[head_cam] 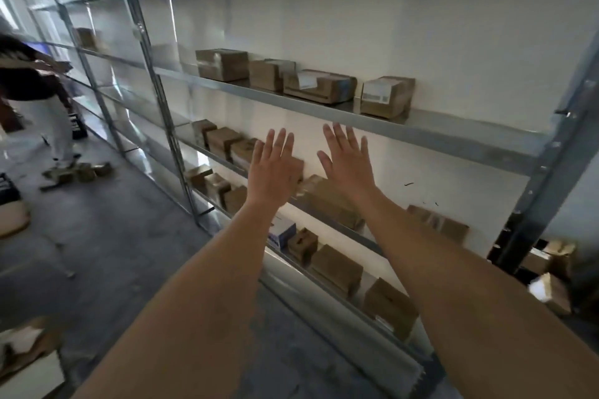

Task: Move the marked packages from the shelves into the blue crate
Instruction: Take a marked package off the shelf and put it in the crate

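Observation:
Both my arms stretch out toward a grey metal shelving unit (pixel 421 129). My left hand (pixel 275 168) and my right hand (pixel 348 160) are held up flat, fingers straight and spread, and hold nothing. They hover in front of the second shelf, just below the upper shelf's front edge. Brown cardboard packages with white labels (pixel 319 86) stand in a row on the upper shelf, the rightmost one (pixel 385 95) above my right hand. More brown packages (pixel 223 141) sit on the shelves below, partly hidden by my hands. No blue crate is in view.
A person (pixel 39 91) bends over by the shelving at the far left, with boxes (pixel 81 170) on the grey floor near their feet. A dark crate (pixel 6 188) and cardboard lie at the left edge. Opened boxes (pixel 547 269) sit at the lower right beside the shelf post.

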`<state>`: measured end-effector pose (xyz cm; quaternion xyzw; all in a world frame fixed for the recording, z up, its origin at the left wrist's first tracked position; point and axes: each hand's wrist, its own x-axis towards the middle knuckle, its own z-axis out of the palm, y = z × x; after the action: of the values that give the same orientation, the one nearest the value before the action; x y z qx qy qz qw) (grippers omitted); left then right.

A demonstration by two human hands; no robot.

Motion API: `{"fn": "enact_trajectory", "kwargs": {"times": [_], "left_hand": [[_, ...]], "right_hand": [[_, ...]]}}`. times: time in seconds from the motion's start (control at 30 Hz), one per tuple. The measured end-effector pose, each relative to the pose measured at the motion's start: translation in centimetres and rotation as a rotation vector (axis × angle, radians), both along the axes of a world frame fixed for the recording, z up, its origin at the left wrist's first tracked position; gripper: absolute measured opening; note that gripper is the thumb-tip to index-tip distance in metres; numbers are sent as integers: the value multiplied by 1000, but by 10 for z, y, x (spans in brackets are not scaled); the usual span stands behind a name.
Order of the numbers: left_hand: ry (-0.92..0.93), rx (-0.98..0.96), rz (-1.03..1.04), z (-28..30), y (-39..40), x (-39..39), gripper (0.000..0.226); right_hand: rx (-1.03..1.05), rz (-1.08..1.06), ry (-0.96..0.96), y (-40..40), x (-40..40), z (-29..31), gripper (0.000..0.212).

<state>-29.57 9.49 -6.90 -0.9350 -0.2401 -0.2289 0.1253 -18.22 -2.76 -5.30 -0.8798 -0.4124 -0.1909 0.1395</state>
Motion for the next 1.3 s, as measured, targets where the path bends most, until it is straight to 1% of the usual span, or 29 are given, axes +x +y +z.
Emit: {"fn": "enact_trajectory", "kwargs": {"times": [0.13, 0.33, 0.53, 0.73, 0.93, 1.07, 1.17, 1.3], "left_hand": [[-26, -30, 88, 2, 42, 22, 61], [-84, -86, 212, 8, 112, 40, 61], [-70, -80, 286, 7, 189, 56, 63], [-33, -57, 297, -6, 276, 63, 62], [10, -83, 273, -10, 368, 67, 62], [19, -136, 262, -19, 424, 76, 62], [70, -109, 276, -31, 470, 87, 62], [98, -134, 297, -41, 531, 110, 64]], "right_hand": [[15, 91, -2, 55, 31, 5, 58], [-74, 210, -26, 138, 72, 4, 59], [-86, 289, 4, 224, 88, -3, 57], [-78, 326, -5, 320, 96, -17, 58], [-77, 305, 60, 410, 107, -34, 60], [-126, 316, 115, 466, 114, -48, 63], [-125, 316, 145, 512, 128, -55, 64], [-168, 331, 137, 575, 156, -63, 64]]}}
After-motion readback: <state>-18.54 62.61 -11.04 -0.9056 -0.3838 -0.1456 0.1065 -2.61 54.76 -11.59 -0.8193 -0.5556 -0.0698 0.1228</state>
